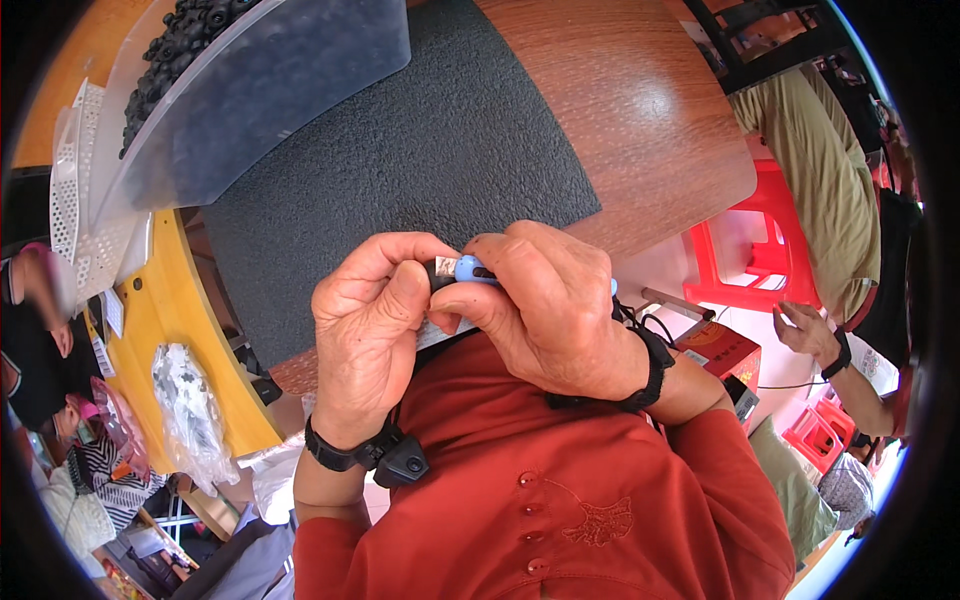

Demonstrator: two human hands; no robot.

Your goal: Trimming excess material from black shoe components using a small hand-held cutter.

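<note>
My left hand (365,325) and my right hand (545,305) meet close to my chest, above my red shirt. Together they pinch a small part (460,268) that is black at its left end, silver in the middle and light blue at its right end. My left thumb and fingers grip the black end; my right fingers wrap the blue end and hide most of it. Both wrists wear black straps. A black textured mat (420,140) lies on the wooden table (640,110) just beyond my hands.
A clear plastic tray (250,90) with several small black parts sits at the far left of the mat. A yellow bench edge (180,310) holds a plastic bag of parts. Another person's hand (805,330) and red stools (760,240) are at right.
</note>
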